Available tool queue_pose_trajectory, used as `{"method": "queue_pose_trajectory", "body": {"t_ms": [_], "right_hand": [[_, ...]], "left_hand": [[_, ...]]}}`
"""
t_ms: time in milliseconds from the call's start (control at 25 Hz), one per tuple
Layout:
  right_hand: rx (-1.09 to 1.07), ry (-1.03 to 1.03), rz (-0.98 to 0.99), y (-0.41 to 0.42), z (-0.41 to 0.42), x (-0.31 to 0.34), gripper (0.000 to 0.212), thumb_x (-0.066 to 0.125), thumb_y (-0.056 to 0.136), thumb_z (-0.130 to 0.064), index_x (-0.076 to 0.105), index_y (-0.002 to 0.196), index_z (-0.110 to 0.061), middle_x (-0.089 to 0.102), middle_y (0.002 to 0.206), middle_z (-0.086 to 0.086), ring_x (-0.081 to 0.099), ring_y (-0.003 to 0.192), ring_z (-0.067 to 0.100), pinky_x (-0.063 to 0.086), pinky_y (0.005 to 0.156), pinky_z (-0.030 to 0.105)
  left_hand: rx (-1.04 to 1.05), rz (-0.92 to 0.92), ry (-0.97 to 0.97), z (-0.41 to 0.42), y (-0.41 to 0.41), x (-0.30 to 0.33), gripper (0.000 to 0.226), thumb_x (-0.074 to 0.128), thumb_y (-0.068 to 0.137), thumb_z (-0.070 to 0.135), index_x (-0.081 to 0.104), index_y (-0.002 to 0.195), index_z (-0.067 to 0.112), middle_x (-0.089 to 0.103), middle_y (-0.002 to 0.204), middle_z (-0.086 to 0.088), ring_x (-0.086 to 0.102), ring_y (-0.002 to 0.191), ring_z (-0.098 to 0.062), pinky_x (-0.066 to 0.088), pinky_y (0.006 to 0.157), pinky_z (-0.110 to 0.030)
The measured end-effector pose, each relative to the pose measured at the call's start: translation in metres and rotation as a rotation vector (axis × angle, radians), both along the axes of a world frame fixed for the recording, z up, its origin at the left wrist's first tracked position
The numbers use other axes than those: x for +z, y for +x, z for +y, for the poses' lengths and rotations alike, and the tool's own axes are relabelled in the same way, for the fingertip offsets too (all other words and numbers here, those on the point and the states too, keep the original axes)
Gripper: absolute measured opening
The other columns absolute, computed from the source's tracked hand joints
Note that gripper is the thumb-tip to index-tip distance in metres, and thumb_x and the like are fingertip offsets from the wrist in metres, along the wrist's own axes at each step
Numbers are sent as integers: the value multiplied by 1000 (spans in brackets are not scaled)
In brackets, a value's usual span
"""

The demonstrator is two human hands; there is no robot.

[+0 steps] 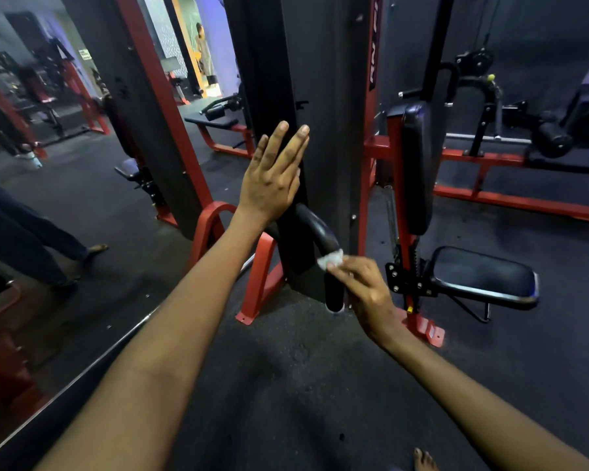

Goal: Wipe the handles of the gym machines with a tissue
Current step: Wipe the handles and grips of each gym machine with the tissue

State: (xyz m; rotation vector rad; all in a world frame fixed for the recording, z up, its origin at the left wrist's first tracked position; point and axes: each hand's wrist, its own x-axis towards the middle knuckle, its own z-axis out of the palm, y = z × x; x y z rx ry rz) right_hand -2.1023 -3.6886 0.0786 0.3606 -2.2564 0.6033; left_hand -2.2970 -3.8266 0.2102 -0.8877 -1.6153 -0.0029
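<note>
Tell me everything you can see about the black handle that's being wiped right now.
The handle is a black curved bar, seemingly padded with a slightly glossy rubbery grip. It comes out beside the dark upright column of the machine, arches over, then drops toward the floor, ending in a rounded tip. The right hand pinches a small crumpled white tissue against its bend. The left hand lies flat on the column above it, covering the handle's upper end.

White tissue (330,259), black handle (320,232), red frame (262,266)
</note>
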Motion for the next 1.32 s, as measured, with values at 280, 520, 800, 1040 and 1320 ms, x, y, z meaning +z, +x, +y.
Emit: {"method": "queue_pose_trajectory", "body": {"t_ms": [280,520,800,1040,1320], "right_hand": [[12,193,2,-10,10,-4,31,50,92,-9,61,119,2,60,103,11,51,97,24,50,79,26],[37,382,-31,5,8,-41,32,48,89,-12,64,114,-1,52,98,7,44,88,21,52,69,30],[-108,597,46,-31,-21,-16,33,39,82,-15,71,78,-7,66,86,7,54,97,24,51,69,27],[-43,393,-26,5,36,-50,28,46,88,-14,71,99,-6,68,103,6,54,101,21,47,85,32],[-20,-632,-30,-35,-6,61,36,55,81,10,68,110,-4,65,110,5,57,101,2,42,92,11]], "left_hand": [[20,6,-1,0,-1,7,52,52,92,16,46,142,4,45,148,-8,24,139,-30,-2,121,-35],[23,-17,-23,-3,-2,2,54,51,93,18,41,145,5,41,151,-7,1,149,-21,-3,121,-35],[45,-3,-17,0,0,-2,55,51,93,20,41,145,7,42,150,-7,19,143,-27,-5,120,-34],[46,-3,-12,0,-4,1,54,51,93,20,42,144,7,44,149,-6,14,145,-25,-4,121,-35],[-6,-38,13,4,-5,-1,56,55,89,14,42,143,5,45,148,-9,24,138,-32,2,120,-38]]}}
